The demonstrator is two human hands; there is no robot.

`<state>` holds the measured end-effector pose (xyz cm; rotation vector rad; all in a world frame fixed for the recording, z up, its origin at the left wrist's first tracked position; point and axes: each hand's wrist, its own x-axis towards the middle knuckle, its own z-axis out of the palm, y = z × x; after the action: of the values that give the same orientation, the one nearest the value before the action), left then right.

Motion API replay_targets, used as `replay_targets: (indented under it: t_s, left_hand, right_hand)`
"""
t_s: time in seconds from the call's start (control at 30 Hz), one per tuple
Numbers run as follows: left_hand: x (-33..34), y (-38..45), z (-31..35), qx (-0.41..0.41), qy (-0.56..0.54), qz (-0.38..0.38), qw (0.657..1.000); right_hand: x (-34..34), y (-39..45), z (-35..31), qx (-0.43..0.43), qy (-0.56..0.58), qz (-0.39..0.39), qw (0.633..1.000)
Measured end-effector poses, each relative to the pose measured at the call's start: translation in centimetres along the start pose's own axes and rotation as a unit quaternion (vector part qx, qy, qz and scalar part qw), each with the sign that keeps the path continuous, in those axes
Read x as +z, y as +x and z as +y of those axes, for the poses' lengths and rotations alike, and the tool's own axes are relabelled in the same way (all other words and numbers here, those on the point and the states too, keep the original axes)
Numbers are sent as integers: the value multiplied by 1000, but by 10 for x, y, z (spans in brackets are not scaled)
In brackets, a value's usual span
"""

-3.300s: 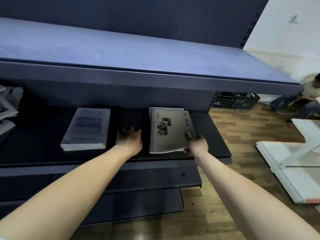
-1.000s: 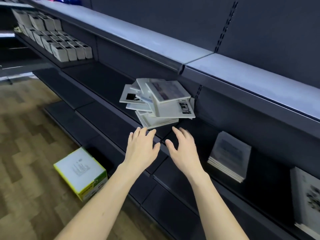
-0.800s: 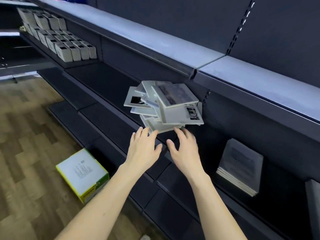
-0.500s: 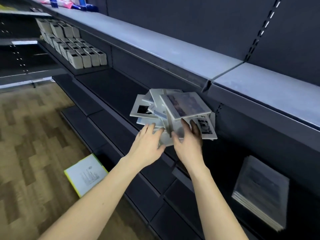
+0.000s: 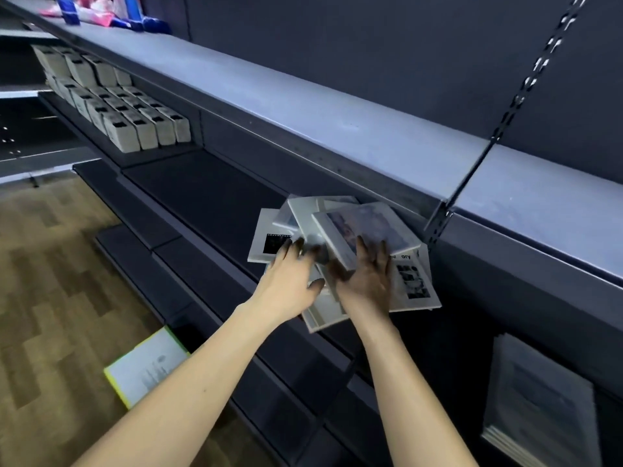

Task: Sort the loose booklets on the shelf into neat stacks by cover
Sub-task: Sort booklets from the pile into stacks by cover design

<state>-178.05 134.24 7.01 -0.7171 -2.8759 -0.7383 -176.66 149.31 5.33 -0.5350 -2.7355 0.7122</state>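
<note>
Pile: loose booklets lying askew on the middle shelf, I'm noting.
Left hand: resting spread-fingered on the pile's left.
Right hand: lying flat on the top booklet, nearer it, gripping nothing.

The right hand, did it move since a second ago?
Yes. The right hand went forward from in front of the shelf edge onto the booklet pile; its fingers now lie on the top booklet.

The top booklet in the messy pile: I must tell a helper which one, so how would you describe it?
On the dark middle shelf lies a jumbled pile. The top booklet lies under the right hand fingertips, its cover a large bluish photo, unlike the black-printed white covers below.
</note>
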Motion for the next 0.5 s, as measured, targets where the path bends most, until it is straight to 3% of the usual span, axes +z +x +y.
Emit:
replay_targets:
  t_s: [0.27, 0.5]
  left_hand:
    - [-12, 23, -34, 32, -29, -43, 998]
    - [-16, 31, -53, 64, -57, -71, 994]
  right_hand:
    - [30, 7, -16, 8, -22, 131, 991]
    - [35, 3, -35, 45, -23, 167, 985]
